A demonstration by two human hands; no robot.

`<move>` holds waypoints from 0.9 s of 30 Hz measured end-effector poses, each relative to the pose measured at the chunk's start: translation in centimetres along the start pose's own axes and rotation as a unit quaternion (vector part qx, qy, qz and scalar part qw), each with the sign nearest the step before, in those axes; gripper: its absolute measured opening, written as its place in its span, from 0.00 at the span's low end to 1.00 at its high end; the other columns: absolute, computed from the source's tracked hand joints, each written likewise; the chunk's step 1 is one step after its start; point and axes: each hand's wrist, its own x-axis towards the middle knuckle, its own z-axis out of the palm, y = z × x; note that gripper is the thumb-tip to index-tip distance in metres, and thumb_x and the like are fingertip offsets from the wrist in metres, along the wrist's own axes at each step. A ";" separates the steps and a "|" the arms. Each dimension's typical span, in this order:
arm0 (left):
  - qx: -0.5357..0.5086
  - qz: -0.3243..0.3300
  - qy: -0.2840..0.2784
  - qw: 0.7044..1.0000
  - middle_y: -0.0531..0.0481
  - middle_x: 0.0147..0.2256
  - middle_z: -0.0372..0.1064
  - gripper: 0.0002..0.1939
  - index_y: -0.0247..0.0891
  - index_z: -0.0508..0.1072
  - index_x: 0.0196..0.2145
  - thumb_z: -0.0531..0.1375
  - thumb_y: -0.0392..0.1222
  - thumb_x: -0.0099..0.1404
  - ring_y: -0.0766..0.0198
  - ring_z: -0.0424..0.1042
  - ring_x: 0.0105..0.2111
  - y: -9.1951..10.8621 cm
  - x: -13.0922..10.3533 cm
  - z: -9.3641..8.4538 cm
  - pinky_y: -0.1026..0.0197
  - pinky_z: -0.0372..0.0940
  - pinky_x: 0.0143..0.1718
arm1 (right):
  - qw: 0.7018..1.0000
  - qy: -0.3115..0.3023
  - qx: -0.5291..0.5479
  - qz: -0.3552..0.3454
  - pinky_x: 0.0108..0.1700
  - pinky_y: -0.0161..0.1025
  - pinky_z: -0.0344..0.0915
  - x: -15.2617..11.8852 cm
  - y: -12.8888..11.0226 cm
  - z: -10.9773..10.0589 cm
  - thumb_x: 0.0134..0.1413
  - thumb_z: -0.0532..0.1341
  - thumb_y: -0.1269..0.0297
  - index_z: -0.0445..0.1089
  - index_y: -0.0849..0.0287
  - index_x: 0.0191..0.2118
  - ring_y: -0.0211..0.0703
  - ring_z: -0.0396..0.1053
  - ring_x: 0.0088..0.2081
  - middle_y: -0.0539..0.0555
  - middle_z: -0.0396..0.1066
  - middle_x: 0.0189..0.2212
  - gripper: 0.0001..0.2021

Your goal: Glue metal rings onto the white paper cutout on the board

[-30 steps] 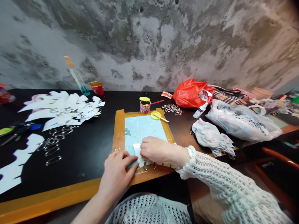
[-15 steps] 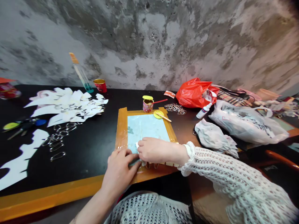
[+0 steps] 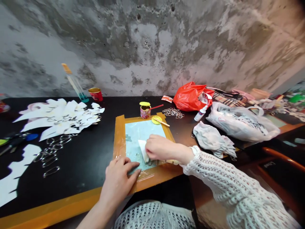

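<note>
A pale blue sheet (image 3: 134, 128) lies on the table, framed by brown tape (image 3: 119, 136). My right hand (image 3: 156, 148) is closed over its middle, gripping a white piece of paper (image 3: 142, 148) that tilts upward on the hand's left side. Under that hand, small metal loops partly show near the sheet's front edge, and a cream strip (image 3: 172, 162) sticks out by the wrist. My left hand (image 3: 120, 175) rests flat on the sheet's front left corner, fingers extended and holding nothing.
Behind the sheet stands an opened small can (image 3: 145, 112) with a red stick; a yellow lid (image 3: 156, 120) bears a wooden stick. Cut white pieces (image 3: 64, 116) and metal rings (image 3: 51, 159) lie left. Right are a glue bottle (image 3: 200, 113), a red bag (image 3: 190, 97) and a white bag (image 3: 240, 122).
My right hand has lifted the white paper and shifted it away from my left hand, whose thumb and fingers were close beside it. The view has turned slightly right.
</note>
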 end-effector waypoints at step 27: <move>-0.020 -0.080 -0.071 0.994 0.49 0.35 0.75 0.12 0.42 0.75 0.28 0.55 0.46 0.63 0.52 0.68 0.43 1.3 8.2 0.5 0.55 0.59 0.43 | 0.934 0.079 0.220 0.268 0.29 0.33 0.54 -0.5 0.1 2.9 0.53 0.59 0.70 0.71 0.60 0.27 0.36 0.65 0.26 0.52 0.73 0.25 0.06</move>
